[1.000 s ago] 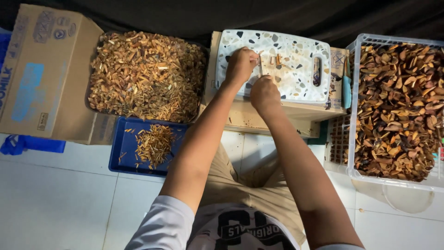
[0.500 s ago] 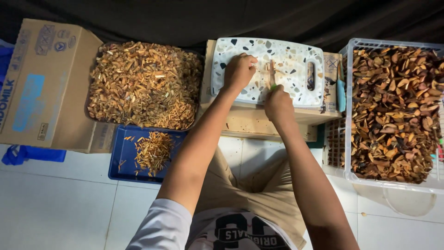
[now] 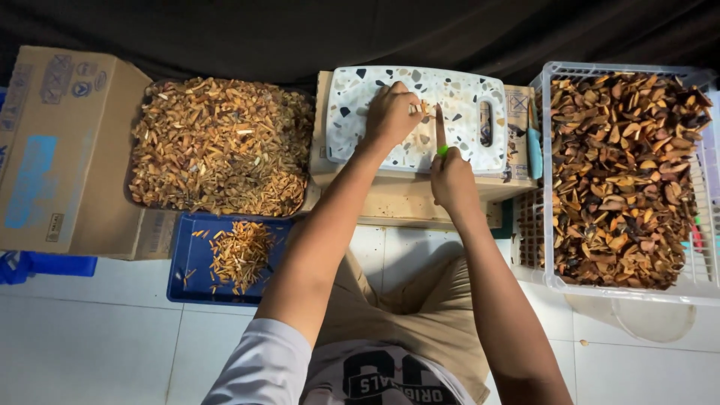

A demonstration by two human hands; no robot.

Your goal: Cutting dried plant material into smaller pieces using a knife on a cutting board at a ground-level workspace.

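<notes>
White floor tiles [image 3: 97,337] ran under everything, and a dark cloth [image 3: 300,30] closed off the far side. A person sat over the work in tan shorts and a pale shirt.

At far left stood a cardboard box [image 3: 60,150] with a blue panel and small printed symbols on its upper flap; something blue [image 3: 45,264] showed under its near edge. A second, smaller cardboard box [image 3: 420,191] served as the desk, with a printed square mark near its right end.

Beside the big box lay a dark tray [image 3: 133,196] heaped with pale brown cut slivers [image 3: 221,146]. Just in front of it sat a blue tray [image 3: 187,281] holding a small pile of thin strips [image 3: 238,255]. At right, a clear plastic crate [image 3: 555,281] was filled with darker brown dried pieces [image 3: 622,172]. A light blue tool [image 3: 533,146] lay between the crate and the board.

On the small box rested a white speckled cutting board [image 3: 465,112] with a handle slot. The left hand [image 3: 391,112] pressed down on the board, fingers curled and pinching a small brown piece [image 3: 421,109]. The right hand [image 3: 450,176] was closed around a green-handled knife [image 3: 440,135], its blade pointing away along the board just beside that piece.
</notes>
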